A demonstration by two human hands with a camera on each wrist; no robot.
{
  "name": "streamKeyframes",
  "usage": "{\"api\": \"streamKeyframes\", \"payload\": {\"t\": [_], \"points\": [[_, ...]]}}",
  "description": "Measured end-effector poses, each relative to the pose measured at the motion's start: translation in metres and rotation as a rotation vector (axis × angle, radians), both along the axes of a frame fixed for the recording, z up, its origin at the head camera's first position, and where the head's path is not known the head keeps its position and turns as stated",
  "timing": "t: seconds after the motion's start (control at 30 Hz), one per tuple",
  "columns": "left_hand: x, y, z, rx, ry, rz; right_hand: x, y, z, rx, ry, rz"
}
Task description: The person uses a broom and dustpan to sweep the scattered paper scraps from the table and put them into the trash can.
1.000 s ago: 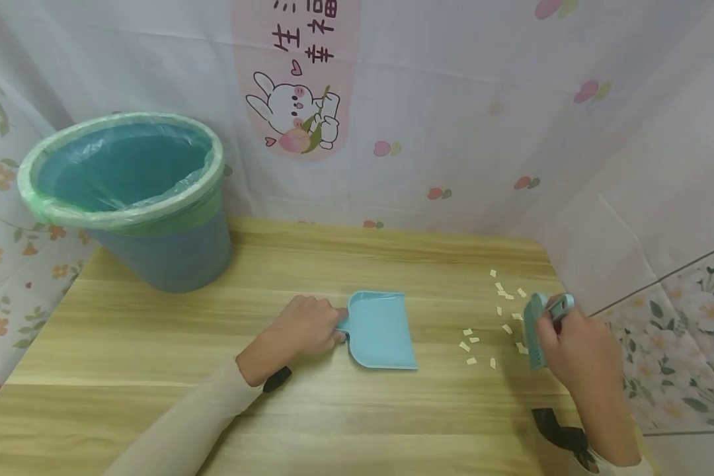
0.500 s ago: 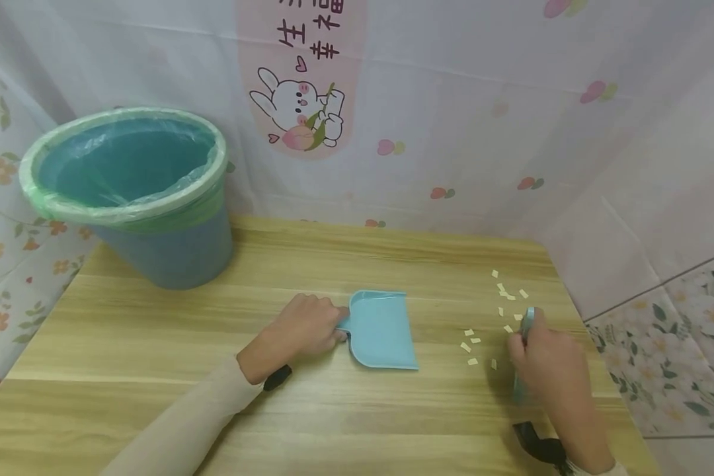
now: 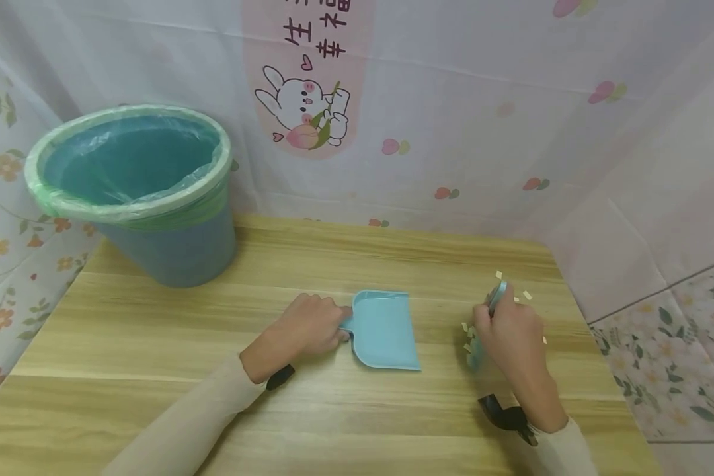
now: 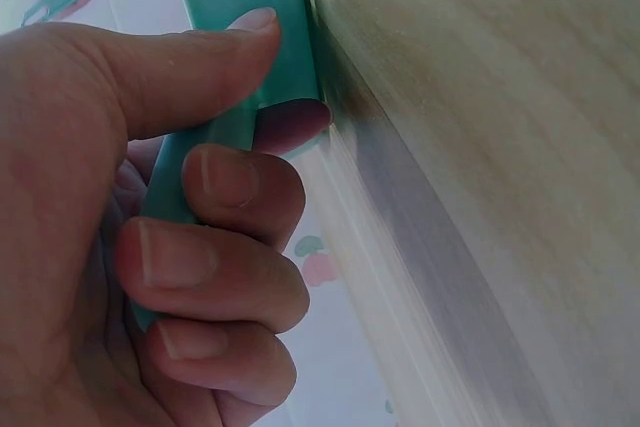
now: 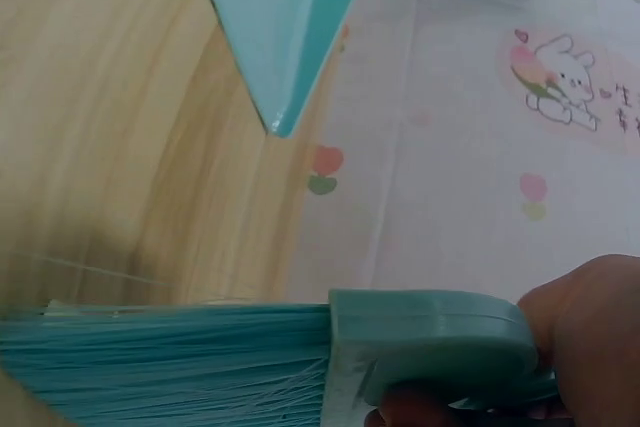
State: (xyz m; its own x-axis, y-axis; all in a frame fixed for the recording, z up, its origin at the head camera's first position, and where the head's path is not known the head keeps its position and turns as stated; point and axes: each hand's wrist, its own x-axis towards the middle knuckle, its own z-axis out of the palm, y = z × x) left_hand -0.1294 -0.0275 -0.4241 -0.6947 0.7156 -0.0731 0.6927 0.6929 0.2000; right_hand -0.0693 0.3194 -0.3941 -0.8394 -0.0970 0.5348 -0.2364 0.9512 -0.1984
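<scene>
Head view: my left hand point(image 3: 312, 325) grips the blue dustpan point(image 3: 385, 334) by its handle, on the wood-grain table point(image 3: 345, 423). To the right, my right hand point(image 3: 514, 334) holds the blue brush point(image 3: 498, 296) among pale scraps point(image 3: 527, 295). Lined bin point(image 3: 181, 254), far left.
Left wrist: fingers point(image 4: 225, 272) curled round the handle point(image 4: 172, 182).
Right wrist: brush bristles point(image 5: 180, 352) apart from the dustpan.

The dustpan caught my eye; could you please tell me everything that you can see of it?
The dustpan is light blue, smooth and plastic-looking, with a raised rim around the back and sides and a straight, open front edge. It looks to lie flat on the wooden table, with no bits showing in it. Of the hands, only the left hand touches it, fingers curled round its handle. The front edge faces the pale bits, apart from them.
</scene>
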Motion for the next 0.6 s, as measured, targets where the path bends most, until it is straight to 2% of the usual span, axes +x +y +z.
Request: {"api": "streamKeyframes", "payload": {"t": [0.2,0.33,0.43,0.53,0.6], "points": [[0.001,0.001,0.001,-0.01,-0.008,0.011,-0.01,-0.003,0.001,-0.043,-0.015,-0.004],[0.001,0.001,0.001,-0.012,-0.014,0.013,-0.008,0.004,0.006,-0.027,-0.077,-0.055],[0.001,0.001,0.001,-0.015,-0.011,0.013,-0.007,0.012,0.012,-0.014,-0.094,-0.064],[0.001,0.001,0.002,-0.019,-0.006,0.014,-0.007,0.022,0.016,0.008,-0.095,-0.012],[0.001,0.001,0.002,-0.025,-0.005,0.016,-0.008,0.027,0.017,0.059,-0.104,0.046]]}}
